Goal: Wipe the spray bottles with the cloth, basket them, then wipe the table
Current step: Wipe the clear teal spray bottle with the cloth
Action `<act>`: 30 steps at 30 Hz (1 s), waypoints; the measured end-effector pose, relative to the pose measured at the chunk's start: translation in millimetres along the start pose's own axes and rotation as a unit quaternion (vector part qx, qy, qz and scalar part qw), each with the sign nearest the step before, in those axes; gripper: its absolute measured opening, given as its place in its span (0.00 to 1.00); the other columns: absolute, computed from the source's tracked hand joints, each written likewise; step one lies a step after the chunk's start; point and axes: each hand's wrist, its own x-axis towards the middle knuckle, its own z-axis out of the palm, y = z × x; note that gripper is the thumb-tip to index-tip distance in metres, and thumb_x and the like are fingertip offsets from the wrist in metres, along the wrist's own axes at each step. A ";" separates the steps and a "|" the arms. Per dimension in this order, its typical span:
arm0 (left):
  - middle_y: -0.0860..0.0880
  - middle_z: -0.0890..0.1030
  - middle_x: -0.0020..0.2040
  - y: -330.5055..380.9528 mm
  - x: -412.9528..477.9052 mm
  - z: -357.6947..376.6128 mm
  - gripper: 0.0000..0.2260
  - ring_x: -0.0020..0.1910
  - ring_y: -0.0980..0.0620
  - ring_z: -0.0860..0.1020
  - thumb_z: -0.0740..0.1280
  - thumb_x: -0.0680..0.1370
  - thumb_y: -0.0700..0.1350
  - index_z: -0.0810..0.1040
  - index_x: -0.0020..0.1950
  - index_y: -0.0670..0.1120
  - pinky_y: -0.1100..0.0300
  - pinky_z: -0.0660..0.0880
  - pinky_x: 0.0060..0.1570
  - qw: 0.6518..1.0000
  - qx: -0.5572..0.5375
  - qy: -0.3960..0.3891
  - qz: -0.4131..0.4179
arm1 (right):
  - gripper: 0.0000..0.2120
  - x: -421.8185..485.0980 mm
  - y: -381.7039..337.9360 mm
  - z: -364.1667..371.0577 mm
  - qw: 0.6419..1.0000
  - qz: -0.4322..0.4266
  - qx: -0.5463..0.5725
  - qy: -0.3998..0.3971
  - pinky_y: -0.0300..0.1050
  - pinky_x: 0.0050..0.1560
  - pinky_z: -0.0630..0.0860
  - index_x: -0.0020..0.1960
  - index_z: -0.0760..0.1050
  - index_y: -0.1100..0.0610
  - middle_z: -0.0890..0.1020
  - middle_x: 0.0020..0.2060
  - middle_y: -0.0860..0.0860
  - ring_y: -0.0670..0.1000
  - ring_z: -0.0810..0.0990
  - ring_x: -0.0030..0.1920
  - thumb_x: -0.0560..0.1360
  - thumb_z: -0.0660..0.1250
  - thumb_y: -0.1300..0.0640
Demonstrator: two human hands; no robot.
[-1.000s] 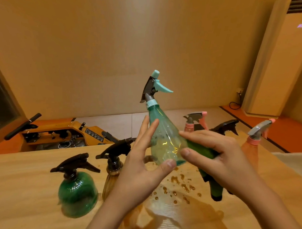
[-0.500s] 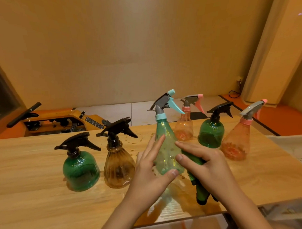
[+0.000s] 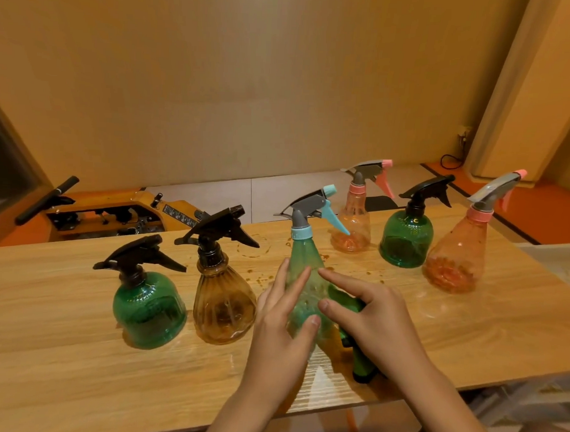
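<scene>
teal bottle has come back down to the table now, left hand gripping it, right hand holding the green cloth against its side

On my feed the bg is one plain tan wall, w/ warm yellowish light over everything. Far R I see a tall beige unit by an orange floor strip; next to it is a wall socket w/ a black cable looping down. Mid floor is pale tiles w/ a dark mat. Low L there's an orange-yellow machine w/ a black handle. Far L edge: dark pane, can't tell if it's a window.
</scene>
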 end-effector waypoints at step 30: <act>0.71 0.61 0.75 -12.9 -15.1 1.8 0.35 0.76 0.59 0.63 0.74 0.77 0.38 0.69 0.67 0.78 0.55 0.68 0.69 0.993 0.017 0.113 0.010 | 0.21 -13.1 0.3 32.4 0.994 -0.013 -0.071 0.086 0.31 0.46 0.77 0.64 0.81 0.39 0.86 0.50 0.37 0.37 0.84 0.47 0.74 0.77 0.53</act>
